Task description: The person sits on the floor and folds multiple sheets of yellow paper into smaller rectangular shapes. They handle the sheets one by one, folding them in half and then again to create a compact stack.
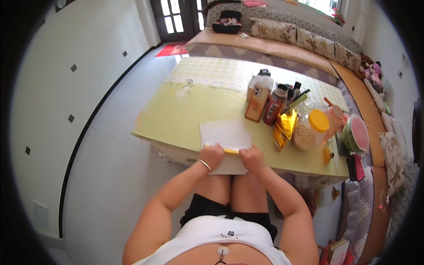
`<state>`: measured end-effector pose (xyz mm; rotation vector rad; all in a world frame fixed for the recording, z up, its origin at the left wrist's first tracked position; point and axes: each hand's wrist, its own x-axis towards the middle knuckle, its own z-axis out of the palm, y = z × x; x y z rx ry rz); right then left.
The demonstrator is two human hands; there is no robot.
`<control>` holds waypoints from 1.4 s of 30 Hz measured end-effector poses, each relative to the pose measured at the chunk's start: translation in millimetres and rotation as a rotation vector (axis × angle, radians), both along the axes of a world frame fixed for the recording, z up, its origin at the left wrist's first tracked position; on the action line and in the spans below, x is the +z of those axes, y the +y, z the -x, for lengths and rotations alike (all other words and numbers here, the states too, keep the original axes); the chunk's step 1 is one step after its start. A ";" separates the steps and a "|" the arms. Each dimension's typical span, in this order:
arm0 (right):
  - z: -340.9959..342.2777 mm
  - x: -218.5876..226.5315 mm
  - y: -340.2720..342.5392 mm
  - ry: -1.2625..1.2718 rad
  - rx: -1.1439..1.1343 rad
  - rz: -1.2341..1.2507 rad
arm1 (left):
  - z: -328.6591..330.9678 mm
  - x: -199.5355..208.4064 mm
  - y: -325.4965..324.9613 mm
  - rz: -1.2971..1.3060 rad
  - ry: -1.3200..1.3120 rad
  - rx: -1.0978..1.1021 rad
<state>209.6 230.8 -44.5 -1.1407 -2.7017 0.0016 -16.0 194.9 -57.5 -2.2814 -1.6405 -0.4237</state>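
Observation:
Both of my hands are closed on a slim yellow rod point(231, 151), one at each end. Its exact kind is too small to make out. My left hand point(212, 155), with a silver bangle on the wrist, grips the left end. The right end is in my right hand point(253, 159). The rod lies crosswise over white paper point(225, 132) at the near edge of the table. Part of the paper extends past that edge toward my lap, and my hands cover some of it.
On the yellow-green table point(185, 110), right of the paper, stand a phone point(257, 104), a dark red bottle point(274, 106), a gold packet point(286, 126) and a yellow-lidded jar point(304, 134). A cut watermelon point(355, 134) sits at the right end. A long sofa point(265, 46) runs behind.

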 end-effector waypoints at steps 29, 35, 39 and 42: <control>13.8 -1.9 28.6 0.435 0.114 0.253 | 32.7 5.5 2.4 0.335 -0.687 -0.199; 9.5 3.7 47.8 0.577 -0.326 0.436 | 36.8 4.3 24.3 0.265 -0.791 0.061; 17.9 -18.3 53.2 0.531 -0.426 0.155 | 25.9 -4.2 35.6 0.068 -0.644 0.165; 27.7 -20.9 54.6 0.502 -0.498 0.106 | 22.4 -4.5 39.4 0.087 -0.561 0.236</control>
